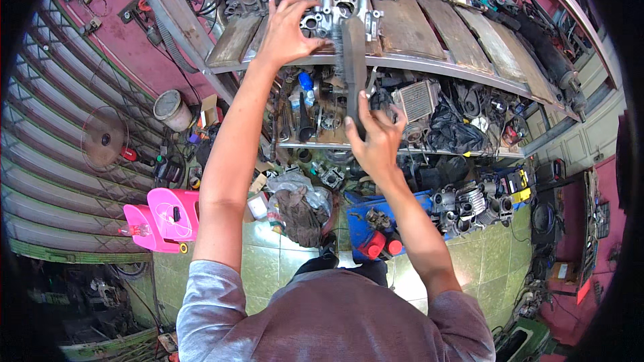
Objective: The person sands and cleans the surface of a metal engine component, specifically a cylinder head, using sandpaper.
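On the wooden shelf's front edge sits a silver cast-metal engine part (371, 19), with round openings and bolt holes. My left hand (288, 32) curls round its left end, thumb below and fingers above. In my right hand (377, 135) is a long dark-handled wire brush (356, 60), held by the handle's near end. Its bristles face left, and the brush head overlaps the lower middle of the engine part. Motion smears the brush a little, and whether the bristles touch the metal I cannot tell. Part of the engine part is hidden behind the brush.
The shelf of wooden planks (410, 27) has engine parts along its back. Below it, a lower shelf holds tools and a radiator (416, 102). A blue tray (362, 228) with red-capped bottles stands near me. A pink plastic seat (173, 218) is at left, beside a fan (105, 139).
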`<state>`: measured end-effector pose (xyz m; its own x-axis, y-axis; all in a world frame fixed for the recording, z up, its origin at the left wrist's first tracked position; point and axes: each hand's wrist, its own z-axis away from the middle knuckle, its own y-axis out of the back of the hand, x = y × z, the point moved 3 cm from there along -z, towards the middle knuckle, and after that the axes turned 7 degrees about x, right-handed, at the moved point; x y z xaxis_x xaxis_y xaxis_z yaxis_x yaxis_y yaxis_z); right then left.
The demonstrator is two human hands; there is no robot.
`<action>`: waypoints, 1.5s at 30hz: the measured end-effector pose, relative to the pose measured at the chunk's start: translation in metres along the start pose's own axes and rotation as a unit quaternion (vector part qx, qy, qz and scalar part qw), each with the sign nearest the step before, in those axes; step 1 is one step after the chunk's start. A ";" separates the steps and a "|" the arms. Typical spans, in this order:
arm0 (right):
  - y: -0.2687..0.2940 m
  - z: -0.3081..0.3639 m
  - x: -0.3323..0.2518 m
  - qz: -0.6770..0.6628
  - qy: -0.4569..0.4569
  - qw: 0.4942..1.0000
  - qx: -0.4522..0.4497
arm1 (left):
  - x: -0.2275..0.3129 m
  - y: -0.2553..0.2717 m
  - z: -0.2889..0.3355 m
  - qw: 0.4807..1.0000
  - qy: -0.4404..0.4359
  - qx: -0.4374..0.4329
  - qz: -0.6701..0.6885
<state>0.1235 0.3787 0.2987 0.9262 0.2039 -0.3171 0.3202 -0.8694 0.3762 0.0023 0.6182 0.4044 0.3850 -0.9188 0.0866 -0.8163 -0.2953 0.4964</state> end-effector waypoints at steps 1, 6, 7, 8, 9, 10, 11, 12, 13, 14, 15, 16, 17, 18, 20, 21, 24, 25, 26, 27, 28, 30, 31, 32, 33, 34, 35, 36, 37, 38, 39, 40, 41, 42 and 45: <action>0.008 -0.003 0.000 0.005 -0.011 1.000 0.002 | 0.002 -0.002 0.002 1.000 -0.013 -0.002 0.003; -0.001 -0.064 0.003 0.041 0.009 0.998 0.045 | 0.004 -0.010 0.002 1.000 -0.012 0.027 -0.002; -0.003 -0.065 0.002 0.072 0.025 0.996 0.046 | 0.004 -0.009 0.001 1.000 -0.011 0.026 -0.001; -0.004 -0.056 0.001 0.058 0.027 0.998 0.016 | 0.003 -0.008 -0.002 0.999 -0.015 0.030 -0.003; -0.006 -0.039 0.004 0.068 0.043 0.997 0.009 | 0.003 -0.007 -0.004 0.999 -0.020 0.034 -0.005; -0.003 -0.021 0.005 0.048 0.027 0.998 -0.002 | 0.005 -0.007 -0.005 0.999 -0.020 0.020 -0.019; 0.003 -0.007 0.004 0.025 0.014 1.000 -0.012 | 0.003 -0.007 -0.004 0.999 -0.018 0.023 -0.022; 0.008 -0.001 0.007 0.009 0.008 1.000 -0.003 | 0.001 -0.007 -0.004 0.999 -0.024 0.025 -0.022; 0.012 -0.009 0.009 0.011 0.008 1.000 -0.004 | 0.002 -0.009 -0.004 0.999 -0.030 0.025 -0.019; 0.018 -0.024 0.007 0.017 0.013 1.000 0.012 | 0.004 -0.007 -0.003 0.999 -0.029 0.031 -0.014; 0.022 -0.039 0.005 0.023 0.018 0.999 0.028 | 0.002 -0.007 -0.004 0.999 -0.015 0.042 0.021; 0.021 -0.055 0.004 0.026 0.024 0.998 0.042 | 0.002 -0.009 -0.004 0.998 -0.012 0.046 0.037; 0.016 -0.059 0.007 0.030 0.025 0.998 0.044 | 0.002 -0.010 -0.006 0.997 -0.009 0.051 0.051; 0.009 -0.061 0.011 0.043 0.029 0.998 0.033 | 0.002 -0.012 -0.009 0.997 -0.011 0.053 0.054; -0.003 -0.043 0.011 0.031 0.029 0.999 0.010 | 0.000 -0.010 -0.008 0.999 -0.007 0.038 0.011; -0.003 -0.026 0.009 0.024 -0.001 1.000 -0.018 | -0.001 -0.010 -0.007 0.999 -0.007 0.038 0.012; 0.015 -0.012 0.006 -0.022 -0.008 1.000 -0.006 | -0.007 -0.008 -0.007 0.999 -0.034 0.022 -0.004; 0.023 -0.026 0.006 -0.022 -0.012 1.000 0.008 | -0.005 -0.009 -0.008 0.999 -0.035 0.021 -0.001; 0.022 -0.041 0.008 -0.006 0.000 1.000 0.027 | -0.003 -0.008 -0.009 0.999 -0.032 0.026 0.010; 0.020 -0.054 0.009 0.009 0.013 0.999 0.046 | 0.000 -0.008 -0.010 0.999 -0.029 0.031 0.022; 0.017 -0.067 0.007 0.036 0.003 0.999 0.037 | 0.002 -0.009 -0.011 0.999 -0.030 0.026 0.010; 0.008 -0.069 0.010 0.052 0.008 0.998 0.023 | 0.006 -0.013 -0.014 0.999 -0.034 0.030 0.007; 0.002 -0.064 0.010 0.063 0.010 0.998 0.005 | 0.005 -0.012 -0.012 0.999 -0.033 0.028 0.001; -0.001 -0.051 0.007 0.066 0.012 0.998 -0.014 | 0.000 -0.011 -0.011 0.999 -0.021 0.023 -0.007; 0.003 -0.039 0.003 0.056 0.001 0.998 -0.015 | -0.003 -0.010 -0.009 0.999 -0.021 0.023 -0.009; 0.010 -0.032 0.001 0.040 -0.001 0.999 -0.006 | -0.003 -0.012 -0.008 1.000 -0.020 0.022 -0.001; 0.015 -0.030 0.000 0.023 -0.003 1.000 0.004 | -0.005 -0.013 -0.007 1.000 -0.019 0.021 0.006; 0.018 -0.037 0.004 0.028 -0.004 1.000 0.010 | -0.008 -0.014 -0.007 1.000 -0.017 0.017 0.007; 0.025 -0.051 0.003 0.035 -0.010 0.999 0.014 | -0.008 -0.015 -0.006 1.000 -0.015 0.014 0.008; 0.025 -0.066 0.005 0.045 -0.023 0.999 0.017 | -0.007 -0.016 -0.009 1.000 -0.015 0.020 0.003; 0.022 -0.074 0.008 0.051 -0.015 0.998 0.030 | -0.005 -0.016 -0.010 1.000 -0.014 0.026 -0.003; 0.016 -0.081 0.017 0.090 -0.008 0.996 0.029 | -0.004 -0.016 -0.010 1.000 -0.011 0.024 0.003; 0.012 -0.082 0.024 0.129 -0.001 0.991 0.028 | -0.001 -0.017 -0.010 1.000 -0.013 0.025 0.005; 0.014 -0.076 0.028 0.131 0.000 0.991 0.030 | 0.002 -0.018 -0.011 1.000 -0.016 0.025 -0.001; 0.020 -0.047 0.022 0.067 0.005 0.998 -0.009 | -0.005 -0.007 -0.003 1.000 -0.017 0.016 -0.017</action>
<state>0.1593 0.3865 0.3401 0.9628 0.0920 -0.2541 0.1976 -0.8812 0.4295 0.0076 0.6261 0.4029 0.3985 -0.9163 0.0405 -0.8169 -0.3345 0.4698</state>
